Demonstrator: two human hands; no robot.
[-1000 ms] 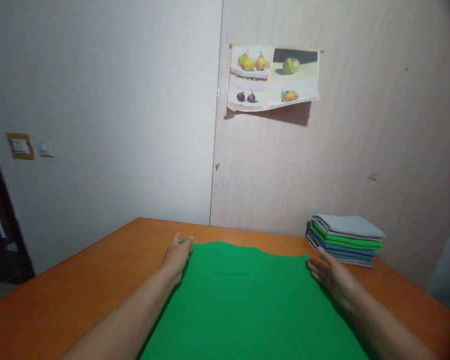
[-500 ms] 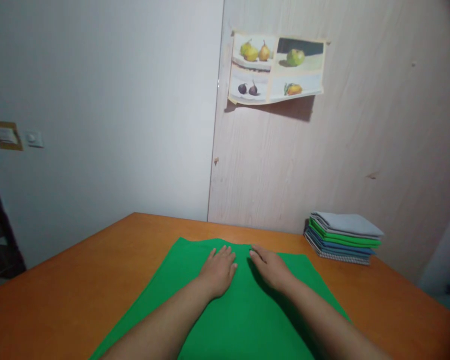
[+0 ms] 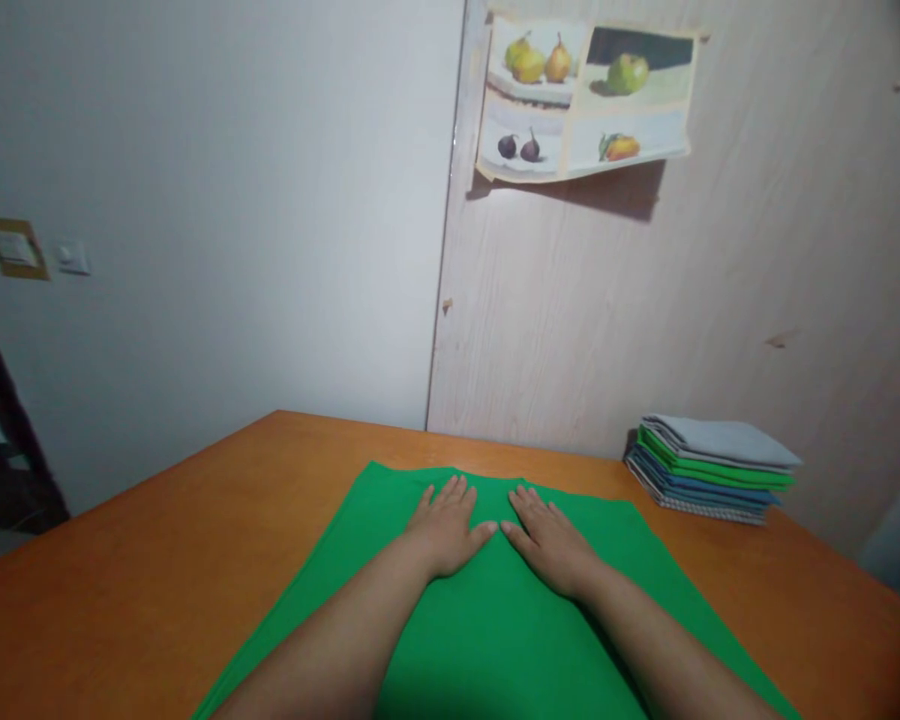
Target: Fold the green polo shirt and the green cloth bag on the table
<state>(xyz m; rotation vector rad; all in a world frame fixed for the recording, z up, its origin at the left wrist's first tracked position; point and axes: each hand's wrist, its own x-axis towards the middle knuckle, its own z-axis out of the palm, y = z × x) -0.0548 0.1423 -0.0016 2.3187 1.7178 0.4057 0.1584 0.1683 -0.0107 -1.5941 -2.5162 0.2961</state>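
A green cloth [image 3: 487,640] lies spread over the table, its far edge slightly wavy and its near part running out of view at the bottom. My left hand [image 3: 448,528] rests palm down on the cloth near that far edge, fingers stretched and thumb out to the right. Beside it, my right hand [image 3: 551,540] also lies flat on the cloth, fingers extended forward and thumb pointing left. The two thumb tips almost meet, with a small gap between them. Neither hand grips anything.
The orange-brown table [image 3: 270,500] reaches back to the wall. At its back right sits a stack of folded cloths [image 3: 712,470] in grey, green, blue and check. A fruit picture sheet [image 3: 585,100] hangs on the wall, and a switch [image 3: 15,248] is at far left.
My right hand has come down flat onto the cloth from a raised, partly curled pose. My left thumb has spread out to the right. The camera view has shifted slightly.
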